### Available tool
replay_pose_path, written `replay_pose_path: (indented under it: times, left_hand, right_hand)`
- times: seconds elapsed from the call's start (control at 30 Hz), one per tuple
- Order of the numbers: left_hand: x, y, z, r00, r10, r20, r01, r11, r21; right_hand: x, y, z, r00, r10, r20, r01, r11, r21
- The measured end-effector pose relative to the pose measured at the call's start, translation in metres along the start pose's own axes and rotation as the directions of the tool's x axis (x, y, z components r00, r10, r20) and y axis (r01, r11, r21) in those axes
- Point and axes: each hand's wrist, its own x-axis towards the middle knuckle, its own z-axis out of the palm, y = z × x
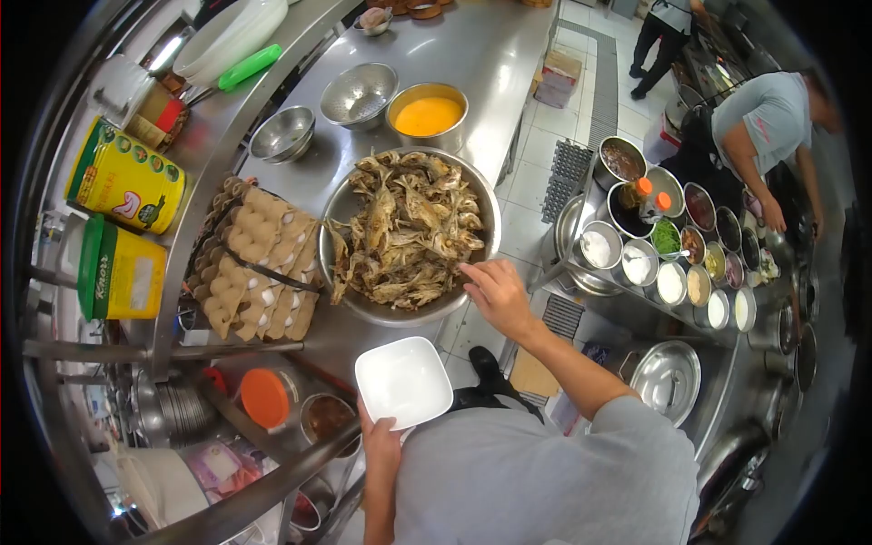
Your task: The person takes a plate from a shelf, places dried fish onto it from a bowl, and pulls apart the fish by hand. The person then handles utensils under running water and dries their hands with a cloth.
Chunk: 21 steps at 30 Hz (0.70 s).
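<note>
1. While the long steel counter (490,54) runs away from the person, its near end bears the fish and most of the vessels around it.

2. Off to the right, a co-worker (763,118) in a pale shirt leans over another station, well apart from the person's own hands.

3. On the counter's near end sits a wide steel basin (496,213), directly ahead of the person.

4. Inside it, a heap of brown, dry-looking fish (409,227) covers the bottom and rises in the middle.

5. Just left of the basin lie grey-brown egg trays (268,259), a dark strap across them.

6. Beyond the basin, a steel pot (445,141) of orange liquid stands near a perforated steel bowl (359,95).

7. Nearer the person, below the basin's rim, a squarish white bowl (404,381) is held up with its inside facing the camera.

8. The right hand (495,292) reaches over the basin's near right edge, loosely open, its fingers slightly bent; whether the fingertips touch the fish, I cannot tell.

9. The left hand (380,439) grips the white bowl at its lower left corner, thumb by the rim; the other fingers are mostly hidden.
</note>
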Motion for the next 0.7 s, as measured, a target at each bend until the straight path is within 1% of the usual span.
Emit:
replay_pose_path:
  times: [0.03, 0.07, 0.13, 0.17, 0.23, 0.27, 0.33, 0.37, 0.43, 0.5, 0.57, 0.63, 0.67, 0.7]
  left_hand:
    - [0.001, -0.001, -0.002, 1.0, 0.021, 0.023, -0.021, 1.0, 0.011]
    - [0.002, -0.002, -0.002, 0.998, 0.043, 0.046, -0.044, 0.999, 0.021]
    - [0.002, -0.001, -0.002, 0.997, 0.051, 0.053, -0.053, 0.998, 0.031]
    - [0.002, -0.001, -0.002, 0.996, 0.063, 0.057, -0.066, 0.997, 0.038]
    - [-0.002, 0.0, 0.0, 0.997, 0.065, 0.051, -0.066, 0.998, 0.014]
    - [-0.004, 0.0, 0.0, 0.997, 0.066, 0.044, -0.065, 0.998, -0.009]
    - [-0.006, -0.003, -0.005, 0.996, 0.076, 0.041, -0.075, 0.997, -0.014]
    - [-0.008, -0.004, -0.007, 0.996, 0.084, 0.038, -0.084, 0.996, -0.016]
    - [-0.012, -0.007, -0.011, 0.995, 0.096, 0.025, -0.095, 0.995, -0.029]
    - [-0.016, -0.008, -0.014, 0.994, 0.11, 0.012, -0.109, 0.993, -0.042]
    - [-0.02, -0.009, -0.017, 0.994, 0.111, -0.006, -0.111, 0.994, 0.016]
    - [-0.022, -0.009, -0.019, 0.991, 0.136, 0.0, -0.136, 0.99, 0.028]
    - [-0.024, -0.01, -0.019, 0.988, 0.153, 0.013, -0.153, 0.987, 0.043]
    - [-0.025, -0.01, -0.02, 0.987, 0.158, 0.004, -0.158, 0.987, 0.037]
  right_hand:
    - [-0.003, 0.002, 0.0, 0.998, 0.05, -0.045, -0.049, 0.999, 0.022]
    - [-0.006, 0.007, 0.001, 0.997, 0.054, -0.047, -0.053, 0.998, 0.019]
    - [-0.005, 0.02, 0.002, 0.992, 0.119, -0.053, -0.119, 0.993, -0.002]
    - [0.0, 0.021, 0.001, 0.991, 0.118, -0.055, -0.119, 0.993, -0.003]
    - [0.012, 0.02, 0.0, 0.981, 0.181, -0.066, -0.185, 0.981, -0.059]
    - [0.016, 0.018, 0.001, 0.982, 0.179, -0.066, -0.183, 0.981, -0.059]
    - [0.025, 0.014, 0.005, 0.983, 0.185, 0.012, -0.182, 0.975, -0.13]
    - [0.029, 0.009, 0.008, 0.984, 0.179, 0.015, -0.176, 0.976, -0.127]
    - [0.037, -0.001, 0.012, 0.98, 0.191, 0.059, -0.177, 0.967, -0.185]
    - [0.039, -0.002, 0.02, 0.982, 0.178, 0.062, -0.163, 0.966, -0.203]
    - [0.041, -0.001, 0.028, 0.984, 0.163, 0.064, -0.146, 0.965, -0.219]
    - [0.04, 0.006, 0.033, 0.972, 0.217, 0.091, -0.191, 0.953, -0.235]
    - [0.042, 0.01, 0.035, 0.988, 0.151, 0.016, -0.144, 0.965, -0.22]
    - [0.043, 0.013, 0.035, 0.99, 0.143, 0.023, -0.135, 0.967, -0.215]
